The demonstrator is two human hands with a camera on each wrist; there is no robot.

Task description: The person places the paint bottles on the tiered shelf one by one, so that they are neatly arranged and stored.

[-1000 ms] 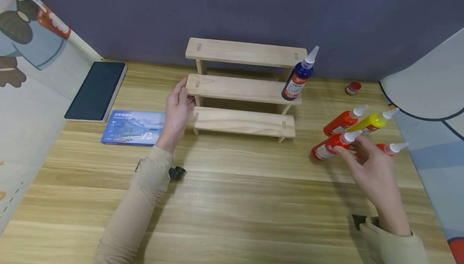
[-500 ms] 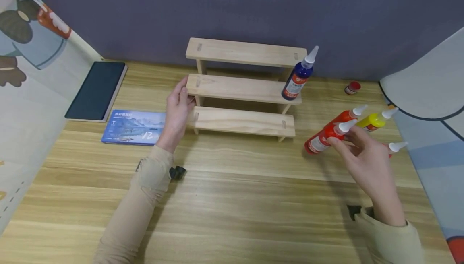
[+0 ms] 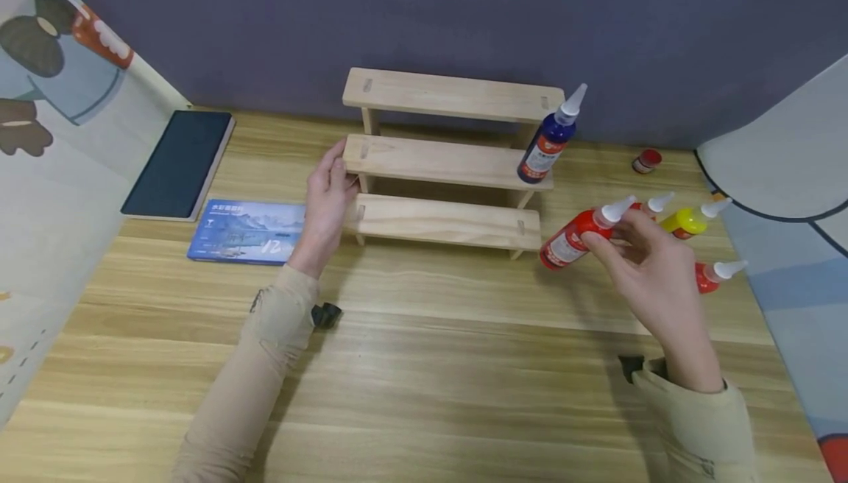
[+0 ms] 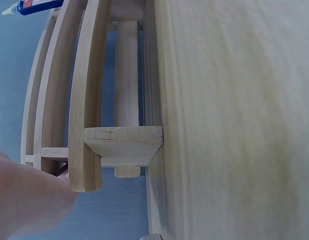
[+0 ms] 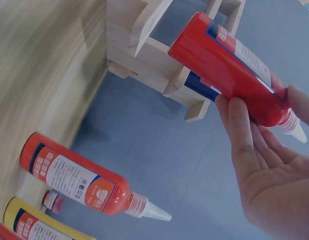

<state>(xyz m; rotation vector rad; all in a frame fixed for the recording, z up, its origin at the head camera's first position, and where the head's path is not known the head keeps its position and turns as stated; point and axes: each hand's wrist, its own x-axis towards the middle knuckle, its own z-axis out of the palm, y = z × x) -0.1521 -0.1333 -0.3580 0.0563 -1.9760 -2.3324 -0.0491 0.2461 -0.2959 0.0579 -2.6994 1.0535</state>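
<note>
A three-tier wooden shelf (image 3: 444, 218) stands against the dark back wall. My left hand (image 3: 326, 207) grips the left end of its middle tier, and in the left wrist view part of that hand (image 4: 29, 200) shows beside the tier ends. On the right, my right hand (image 3: 652, 269) pinches a red paint bottle (image 3: 570, 241) near its white nozzle, fingers on one side and thumb on the other. The bottle (image 5: 229, 70) is tilted, off the table, close to the shelf's right end. A blue paint bottle (image 3: 546, 146) stands at the right end of the middle tier.
Behind and beside my right hand stand an orange-red bottle (image 5: 74, 175), a yellow bottle (image 3: 692, 219) and another red bottle (image 3: 712, 275). A small red jar (image 3: 646, 160) sits near the back wall. At left lie a dark book (image 3: 179, 163) and a blue flat box (image 3: 245, 233).
My right hand has lifted the red bottle and carried it left and a little away from me, toward the shelf. The left hand keeps its place on the shelf.
</note>
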